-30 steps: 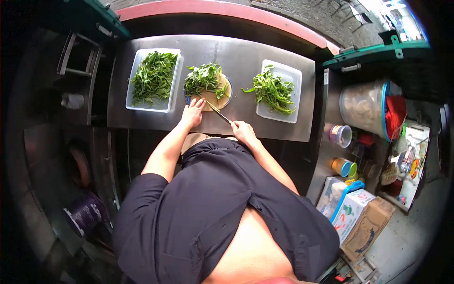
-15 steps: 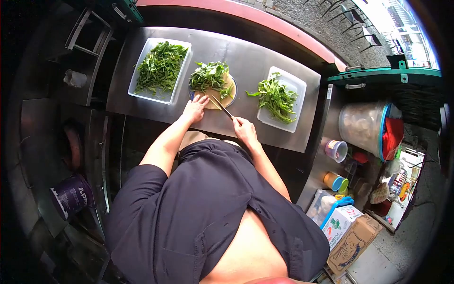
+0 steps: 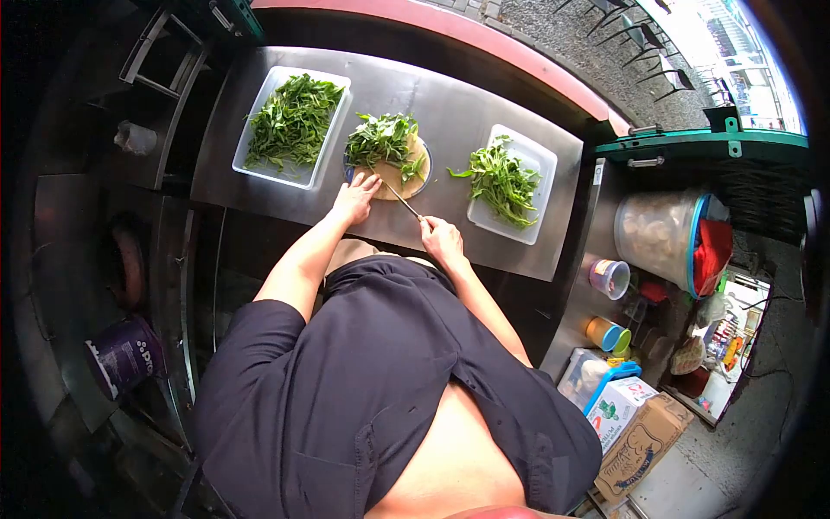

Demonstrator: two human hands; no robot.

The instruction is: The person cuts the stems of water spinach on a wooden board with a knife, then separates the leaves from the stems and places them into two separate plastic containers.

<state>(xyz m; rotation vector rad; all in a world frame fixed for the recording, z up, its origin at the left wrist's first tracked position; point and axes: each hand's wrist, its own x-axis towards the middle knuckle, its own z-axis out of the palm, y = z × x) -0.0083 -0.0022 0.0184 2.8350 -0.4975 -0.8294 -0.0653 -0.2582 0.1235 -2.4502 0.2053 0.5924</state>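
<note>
My right hand (image 3: 443, 240) is wrapped round the handle of a knife (image 3: 403, 202), whose blade slants up and left over a round cutting board (image 3: 413, 184). At the blade's tip, my left hand (image 3: 354, 201) rests on the near left edge of the board. Its fingertips are drawn together and pressed down; whatever lies under them is too small to make out. Just beyond the fingers a pile of leafy greens (image 3: 383, 140) covers the board's far left part. A blue rim shows round the board.
On the steel table (image 3: 415, 91), a white tray (image 3: 318, 177) of greens (image 3: 295, 121) stands left and another tray (image 3: 546, 166) with greens (image 3: 504, 183) right. A shelf at right carries a large clear tub (image 3: 654, 227), small tubs and cardboard boxes (image 3: 641, 445).
The knife blade has turned so that it now looks thinner, and my right hand has shifted slightly left. My left hand stays nearly in place. The view has moved a little.
</note>
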